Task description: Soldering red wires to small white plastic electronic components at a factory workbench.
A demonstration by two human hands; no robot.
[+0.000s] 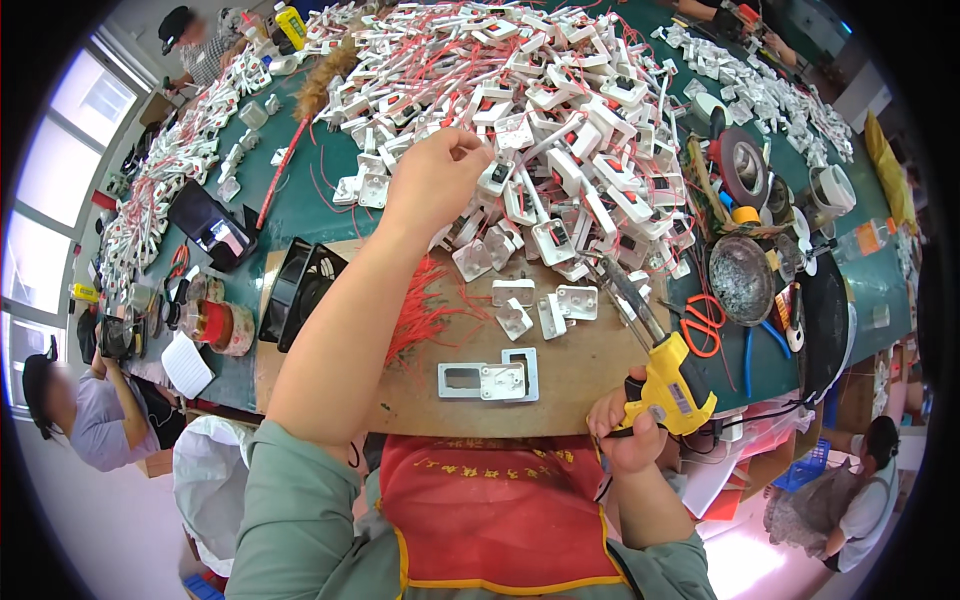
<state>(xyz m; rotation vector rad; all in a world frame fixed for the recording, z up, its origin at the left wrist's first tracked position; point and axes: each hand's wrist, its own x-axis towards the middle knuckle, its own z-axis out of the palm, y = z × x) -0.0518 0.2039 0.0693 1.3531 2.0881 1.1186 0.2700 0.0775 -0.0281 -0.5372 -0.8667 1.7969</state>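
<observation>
My left hand (432,182) reaches over the near edge of a big pile of white plastic housings with red wires (560,90). Its fingers are curled together at the pile; whatever they hold, if anything, is hidden. In my right hand (630,432) is a yellow soldering gun (672,390), its long metal tip pointing up and left toward the pile. Between my arms, a grey metal jig (530,372) lies on the brown board (420,410) with a white plastic piece (501,382) set in it. Several loose white housings (552,315) sit just beyond the jig.
Red wires (422,315) lie beside my left forearm, near a black plastic bin (290,300). At right are a metal bowl (741,280), orange-handled scissors (703,325) and blue-handled pliers (768,350). Jars (225,325) stand at left. Other people sit around the table.
</observation>
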